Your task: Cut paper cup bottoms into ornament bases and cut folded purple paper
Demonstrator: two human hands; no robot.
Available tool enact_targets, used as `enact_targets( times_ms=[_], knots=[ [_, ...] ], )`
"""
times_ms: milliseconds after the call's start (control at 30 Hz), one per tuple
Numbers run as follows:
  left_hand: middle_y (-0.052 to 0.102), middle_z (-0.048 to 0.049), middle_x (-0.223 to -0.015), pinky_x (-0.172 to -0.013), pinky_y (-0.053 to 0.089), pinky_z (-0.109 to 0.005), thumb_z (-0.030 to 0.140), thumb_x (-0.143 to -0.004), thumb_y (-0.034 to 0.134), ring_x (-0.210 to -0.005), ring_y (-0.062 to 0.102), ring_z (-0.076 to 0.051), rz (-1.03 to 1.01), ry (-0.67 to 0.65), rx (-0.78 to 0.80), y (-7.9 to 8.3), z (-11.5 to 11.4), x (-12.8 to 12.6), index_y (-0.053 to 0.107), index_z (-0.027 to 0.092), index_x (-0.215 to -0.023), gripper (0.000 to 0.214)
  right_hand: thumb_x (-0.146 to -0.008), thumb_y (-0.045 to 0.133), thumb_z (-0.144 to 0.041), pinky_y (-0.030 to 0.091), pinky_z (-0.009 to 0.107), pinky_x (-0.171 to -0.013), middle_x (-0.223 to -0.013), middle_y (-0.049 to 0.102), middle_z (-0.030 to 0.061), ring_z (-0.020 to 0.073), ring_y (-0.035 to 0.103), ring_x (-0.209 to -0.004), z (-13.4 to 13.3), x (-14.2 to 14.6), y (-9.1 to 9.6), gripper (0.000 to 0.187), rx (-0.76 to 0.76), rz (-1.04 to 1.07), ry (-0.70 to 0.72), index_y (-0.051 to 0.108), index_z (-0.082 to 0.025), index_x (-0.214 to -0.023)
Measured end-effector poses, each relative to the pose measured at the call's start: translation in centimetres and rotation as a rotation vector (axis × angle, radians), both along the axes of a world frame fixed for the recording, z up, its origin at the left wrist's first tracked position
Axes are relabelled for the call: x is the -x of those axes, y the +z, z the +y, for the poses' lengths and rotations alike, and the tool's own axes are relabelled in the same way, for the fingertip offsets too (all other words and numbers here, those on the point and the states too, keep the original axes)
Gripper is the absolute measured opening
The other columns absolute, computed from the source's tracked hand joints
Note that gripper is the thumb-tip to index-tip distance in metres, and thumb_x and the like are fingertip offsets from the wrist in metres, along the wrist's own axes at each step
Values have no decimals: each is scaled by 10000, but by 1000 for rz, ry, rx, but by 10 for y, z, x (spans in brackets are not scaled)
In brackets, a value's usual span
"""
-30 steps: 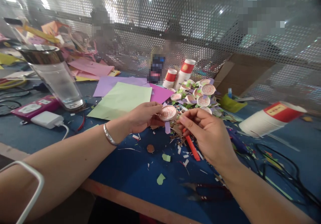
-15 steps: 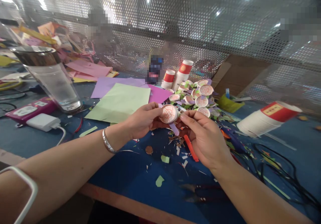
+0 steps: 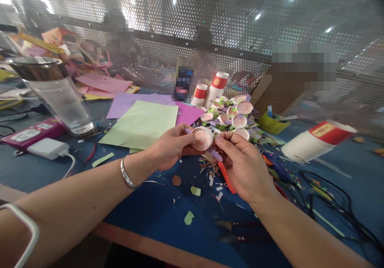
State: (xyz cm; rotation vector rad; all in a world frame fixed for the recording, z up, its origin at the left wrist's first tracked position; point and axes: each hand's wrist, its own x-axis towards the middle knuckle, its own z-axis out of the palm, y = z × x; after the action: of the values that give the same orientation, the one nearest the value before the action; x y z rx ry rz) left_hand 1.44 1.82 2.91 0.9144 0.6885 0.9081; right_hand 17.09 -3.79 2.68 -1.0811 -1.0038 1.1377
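Both hands hold one small round paper disc (image 3: 202, 138), white with a red grid print and purple paper strips stuck to it. My left hand (image 3: 169, 148) pinches the disc's left edge. My right hand (image 3: 241, 166) pinches its right edge and also keeps an orange-red stick (image 3: 225, 176) tucked under the fingers. A purple strip (image 3: 215, 154) hangs from the disc against my right fingers. Behind the hands lies a pile of similar finished discs (image 3: 237, 118) with green and purple petals.
Green (image 3: 141, 124) and purple paper sheets (image 3: 129, 100) lie at centre left. A glass tumbler (image 3: 57, 96), a white charger (image 3: 48, 148) and a pink box (image 3: 28, 132) stand left. Paper cups (image 3: 318, 140) lie right, scissors (image 3: 243, 232) near the front edge, black cables (image 3: 339, 204) right. Scraps litter the blue table (image 3: 168, 208).
My hands have drawn closer together on the disc, and the disc has turned so its printed face points more toward me. The purple strip has swung to the right.
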Motion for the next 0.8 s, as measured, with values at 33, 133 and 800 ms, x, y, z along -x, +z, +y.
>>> enact_targets(
  times_ms=[33, 133, 800],
  knots=[
    [682, -32, -780, -736, 582, -300, 9, -878, 574, -704, 681, -128, 7, 0, -8, 0, 0, 0, 561, 122, -806, 135, -817, 756, -320, 496, 267, -593, -740, 615, -11, 126, 563, -637, 0, 0, 0, 166, 1, 14, 7, 639, -202, -821],
    [674, -13, -769, -708, 581, -283, 32, -878, 589, -687, 672, -116, 15, 5, -39, 0, 0, 1, 534, 138, -799, 143, -819, 768, -309, 481, 254, -592, -732, 618, -17, 113, 547, -624, -1, -1, 0, 157, 3, 54, 29, 653, -203, -826],
    [639, 10, -726, -683, 577, -272, 25, -850, 625, -670, 654, -107, 69, 41, -109, 2, -2, 2, 504, 145, -807, 176, -829, 765, -297, 476, 242, -591, -759, 638, -4, 115, 571, -657, 0, -1, -2, 124, 13, 90, 53, 693, -200, -859]
  ],
)
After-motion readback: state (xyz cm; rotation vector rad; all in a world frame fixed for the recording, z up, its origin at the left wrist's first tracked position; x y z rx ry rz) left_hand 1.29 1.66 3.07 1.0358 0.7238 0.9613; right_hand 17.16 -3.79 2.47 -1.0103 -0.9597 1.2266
